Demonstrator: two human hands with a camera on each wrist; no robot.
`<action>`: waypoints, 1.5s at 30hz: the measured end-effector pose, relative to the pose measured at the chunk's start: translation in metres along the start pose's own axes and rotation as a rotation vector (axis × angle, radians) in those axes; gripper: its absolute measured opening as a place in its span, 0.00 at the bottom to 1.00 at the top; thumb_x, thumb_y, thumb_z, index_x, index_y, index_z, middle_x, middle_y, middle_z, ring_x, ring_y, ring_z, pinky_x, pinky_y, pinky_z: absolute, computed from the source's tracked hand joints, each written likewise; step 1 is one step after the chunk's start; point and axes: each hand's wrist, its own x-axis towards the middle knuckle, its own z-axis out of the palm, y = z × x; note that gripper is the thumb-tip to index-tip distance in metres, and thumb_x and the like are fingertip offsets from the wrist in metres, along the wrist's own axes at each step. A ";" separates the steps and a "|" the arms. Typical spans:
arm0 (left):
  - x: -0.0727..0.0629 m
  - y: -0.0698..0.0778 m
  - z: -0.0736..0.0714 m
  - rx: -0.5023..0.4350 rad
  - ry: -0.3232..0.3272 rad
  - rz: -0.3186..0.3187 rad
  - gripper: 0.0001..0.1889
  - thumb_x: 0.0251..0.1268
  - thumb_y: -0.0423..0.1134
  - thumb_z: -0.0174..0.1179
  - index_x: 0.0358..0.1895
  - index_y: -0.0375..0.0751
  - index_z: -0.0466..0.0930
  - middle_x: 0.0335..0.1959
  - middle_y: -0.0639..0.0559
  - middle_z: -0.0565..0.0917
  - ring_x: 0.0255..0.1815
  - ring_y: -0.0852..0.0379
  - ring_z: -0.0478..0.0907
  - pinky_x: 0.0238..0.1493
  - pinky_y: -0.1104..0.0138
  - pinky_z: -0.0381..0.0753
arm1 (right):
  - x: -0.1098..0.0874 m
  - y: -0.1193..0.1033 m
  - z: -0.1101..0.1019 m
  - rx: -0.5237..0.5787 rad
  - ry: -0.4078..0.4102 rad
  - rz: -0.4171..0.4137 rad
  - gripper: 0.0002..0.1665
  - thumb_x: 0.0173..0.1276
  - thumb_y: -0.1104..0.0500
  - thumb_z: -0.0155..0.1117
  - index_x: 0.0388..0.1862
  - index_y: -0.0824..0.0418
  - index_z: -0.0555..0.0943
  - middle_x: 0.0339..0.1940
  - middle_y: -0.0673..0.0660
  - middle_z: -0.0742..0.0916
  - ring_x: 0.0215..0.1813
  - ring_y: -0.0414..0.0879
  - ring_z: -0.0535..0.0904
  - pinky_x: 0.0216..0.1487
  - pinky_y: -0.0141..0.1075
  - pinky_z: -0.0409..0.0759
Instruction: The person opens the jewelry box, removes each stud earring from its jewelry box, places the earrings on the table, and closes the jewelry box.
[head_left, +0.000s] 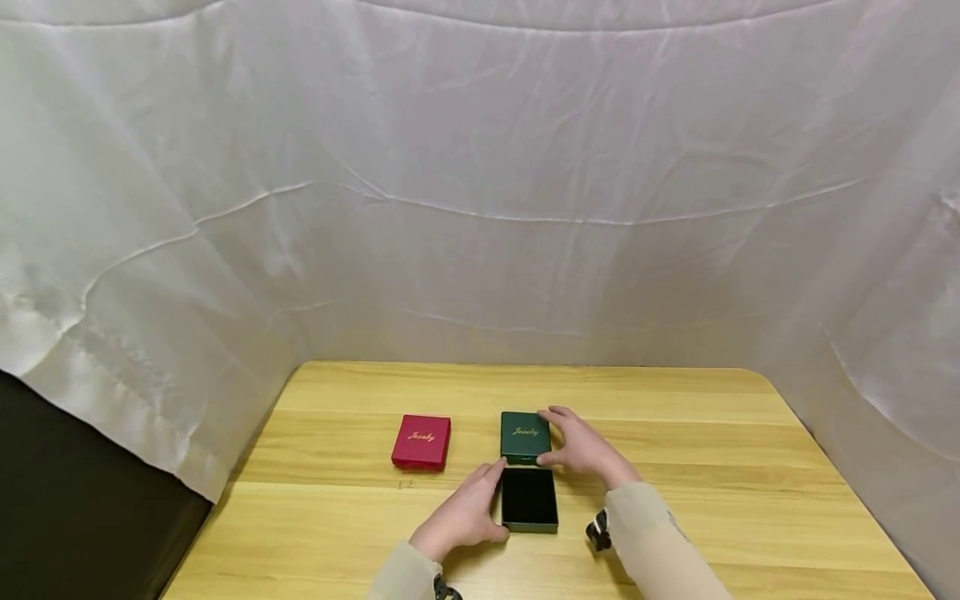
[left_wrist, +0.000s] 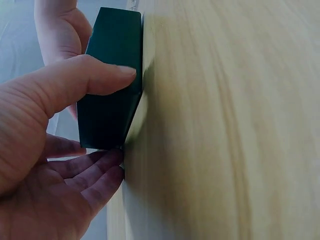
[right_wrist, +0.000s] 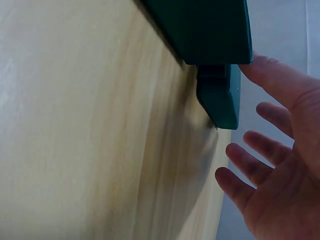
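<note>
An open green jewelry box [head_left: 529, 500] with a black inside lies on the table. My left hand [head_left: 467, 510] holds its left side; in the left wrist view the thumb [left_wrist: 107, 77] presses the box's green wall, with fingertips at the far end. Right behind it lies a green piece lettered "Jewelry" in gold [head_left: 525, 433]; whether it is a lid or another box I cannot tell. Spread along the right side of that piece is my right hand [head_left: 588, 448]. In the right wrist view its fingers [right_wrist: 250, 165] are extended and apart from the green piece [right_wrist: 222, 102].
A closed red jewelry box [head_left: 422, 442] stands to the left. Two tiny thin items [head_left: 406, 485] lie on the wood just before it. The table [head_left: 720, 500] is walled by pale hanging cloth [head_left: 525, 275], and a dark area [head_left: 82, 500] is at the lower left.
</note>
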 end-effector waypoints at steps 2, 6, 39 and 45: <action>0.000 0.000 0.000 -0.001 -0.003 -0.002 0.55 0.41 0.40 0.80 0.74 0.32 0.57 0.66 0.41 0.70 0.65 0.48 0.69 0.64 0.56 0.71 | 0.001 0.000 0.000 0.000 -0.010 0.004 0.48 0.56 0.55 0.78 0.73 0.62 0.66 0.74 0.68 0.64 0.70 0.67 0.63 0.65 0.61 0.66; -0.001 0.001 0.000 -0.014 -0.018 -0.015 0.58 0.39 0.45 0.81 0.75 0.33 0.55 0.68 0.40 0.69 0.66 0.46 0.68 0.65 0.54 0.70 | 0.003 0.004 0.004 -0.015 -0.011 0.005 0.48 0.54 0.57 0.79 0.73 0.62 0.67 0.73 0.68 0.65 0.70 0.67 0.63 0.65 0.60 0.66; 0.043 -0.015 -0.044 -0.145 0.090 -0.016 0.40 0.62 0.46 0.68 0.74 0.37 0.59 0.66 0.43 0.70 0.61 0.46 0.72 0.59 0.52 0.76 | 0.008 0.014 0.005 0.103 0.076 -0.005 0.41 0.49 0.59 0.82 0.62 0.66 0.76 0.63 0.62 0.75 0.62 0.60 0.72 0.64 0.55 0.70; 0.047 -0.013 -0.045 -0.144 0.085 -0.034 0.46 0.59 0.51 0.69 0.76 0.40 0.56 0.71 0.39 0.63 0.66 0.42 0.69 0.61 0.48 0.72 | 0.002 0.012 -0.002 0.178 0.077 -0.009 0.41 0.50 0.57 0.81 0.63 0.64 0.75 0.64 0.60 0.76 0.62 0.59 0.72 0.61 0.57 0.71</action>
